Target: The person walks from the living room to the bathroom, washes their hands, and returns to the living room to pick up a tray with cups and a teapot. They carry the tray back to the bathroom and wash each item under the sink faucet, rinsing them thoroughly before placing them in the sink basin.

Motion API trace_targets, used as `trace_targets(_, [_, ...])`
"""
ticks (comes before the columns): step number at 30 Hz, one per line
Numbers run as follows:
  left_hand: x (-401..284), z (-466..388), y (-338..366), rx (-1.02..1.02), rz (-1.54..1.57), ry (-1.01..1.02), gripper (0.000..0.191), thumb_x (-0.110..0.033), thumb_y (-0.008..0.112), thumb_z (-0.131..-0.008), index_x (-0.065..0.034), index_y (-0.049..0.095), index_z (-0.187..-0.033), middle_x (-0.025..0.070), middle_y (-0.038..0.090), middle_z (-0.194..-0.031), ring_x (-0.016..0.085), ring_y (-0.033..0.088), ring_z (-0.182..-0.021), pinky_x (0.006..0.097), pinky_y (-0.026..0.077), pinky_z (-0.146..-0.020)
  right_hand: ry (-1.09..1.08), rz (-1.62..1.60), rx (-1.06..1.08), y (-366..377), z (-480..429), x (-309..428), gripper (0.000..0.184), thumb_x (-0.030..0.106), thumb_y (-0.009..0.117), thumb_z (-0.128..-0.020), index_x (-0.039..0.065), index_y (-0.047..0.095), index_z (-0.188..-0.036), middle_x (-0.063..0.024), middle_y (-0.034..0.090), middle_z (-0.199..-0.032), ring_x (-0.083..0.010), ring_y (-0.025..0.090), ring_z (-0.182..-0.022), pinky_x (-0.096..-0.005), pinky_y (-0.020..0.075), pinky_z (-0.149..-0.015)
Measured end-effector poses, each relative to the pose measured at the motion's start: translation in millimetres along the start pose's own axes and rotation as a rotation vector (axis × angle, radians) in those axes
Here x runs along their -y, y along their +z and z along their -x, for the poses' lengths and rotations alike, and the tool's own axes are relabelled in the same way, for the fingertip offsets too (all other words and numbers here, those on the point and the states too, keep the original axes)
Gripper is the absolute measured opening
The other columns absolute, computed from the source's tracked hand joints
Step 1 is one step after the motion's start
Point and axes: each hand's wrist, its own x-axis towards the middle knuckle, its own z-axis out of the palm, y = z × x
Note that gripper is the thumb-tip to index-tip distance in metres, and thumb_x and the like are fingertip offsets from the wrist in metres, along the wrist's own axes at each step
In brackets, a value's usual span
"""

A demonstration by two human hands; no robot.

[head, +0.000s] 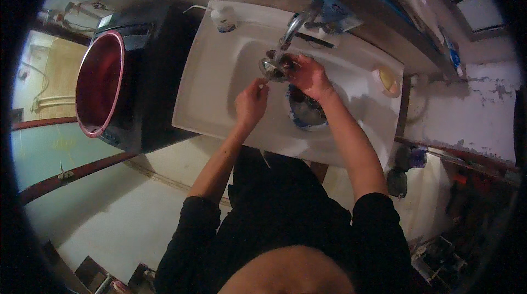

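Water runs from a chrome faucet (293,28) over a small, shiny, round vessel (269,67), glass or metal. My right hand (311,78) grips it from the right side, with part of it hidden by the fingers. At its lower left edge, the curled fingertips of my left hand (251,102) pinch the rim or a thin part there; the exact contact is blurred. Below my right hand, a round container (306,108) with a blue-and-white rim sits in the basin of the white sink (201,96). My right wrist covers some of that container.
A white bottle (223,19) stands at the sink's back left corner. Yellow soap in a dish (386,80) lies at the right edge. To the left, a red basin (100,84) rests on a black appliance (164,75). A shelf (411,38) holding toiletries runs above the sink.
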Motion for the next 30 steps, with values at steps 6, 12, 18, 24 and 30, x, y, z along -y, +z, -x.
trace_targets(6, [3, 11, 5, -0.17, -0.114, 0.331, 0.011, -0.017, 0.057, -0.086, -0.0148, 0.062, -0.096, 0.006, 0.063, -0.085, 0.031, 0.062, -0.073, 0.0415, 0.049, -0.06, 0.004, 0.063, -0.136, 3, -11, -21, 0.026, 0.026, 0.058, -0.088, 0.006, 0.063, -0.104, -0.0052, 0.065, -0.102, -0.0161, 0.061, -0.094, -0.0306, 0.0473, -0.084])
trace_targets(12, [31, 2, 32, -0.088, 0.06, 0.082, 0.016, -0.008, 0.054, -0.085, -0.0102, 0.061, -0.099, 0.0121, 0.063, -0.095, 0.035, 0.061, -0.085, 0.0413, 0.05, -0.071, -0.263, 0.606, -0.133, 18, -23, -36, 0.024, 0.02, 0.056, -0.087, 0.005, 0.064, -0.103, -0.0015, 0.064, -0.098, -0.0125, 0.059, -0.092, -0.0272, 0.0451, -0.084])
trace_targets(18, [47, -37, 56, -0.01, 0.417, 0.191, 0.03, -0.008, 0.056, -0.086, -0.0063, 0.056, -0.116, 0.0159, 0.059, -0.119, 0.028, 0.057, -0.109, 0.035, 0.044, -0.091, -0.304, 0.556, -0.111, 32, -7, -23, 0.03, 0.014, 0.053, -0.085, 0.002, 0.061, -0.111, -0.0047, 0.063, -0.106, -0.0151, 0.056, -0.1, -0.0277, 0.0417, -0.089])
trace_targets(24, [24, -64, 63, 0.163, 0.548, 0.352, 0.044, -0.014, 0.062, -0.086, -0.0076, 0.048, -0.127, 0.0089, 0.053, -0.127, 0.02, 0.05, -0.115, 0.0342, 0.041, -0.096, -0.388, 0.717, -0.064, 37, 14, 2, 0.037, 0.005, 0.052, -0.084, 0.0, 0.055, -0.121, -0.0059, 0.059, -0.116, -0.0147, 0.05, -0.113, -0.0294, 0.0358, -0.099])
trace_targets(30, [15, -74, 81, 0.246, 0.521, 0.254, 0.043, -0.011, 0.066, -0.083, -0.0065, 0.05, -0.123, 0.009, 0.056, -0.12, 0.022, 0.053, -0.11, 0.0338, 0.041, -0.096, -0.388, 0.782, -0.063, 39, 24, 14, 0.034, 0.007, 0.052, -0.087, 0.002, 0.056, -0.12, -0.0051, 0.057, -0.119, -0.014, 0.05, -0.112, -0.0294, 0.0367, -0.099])
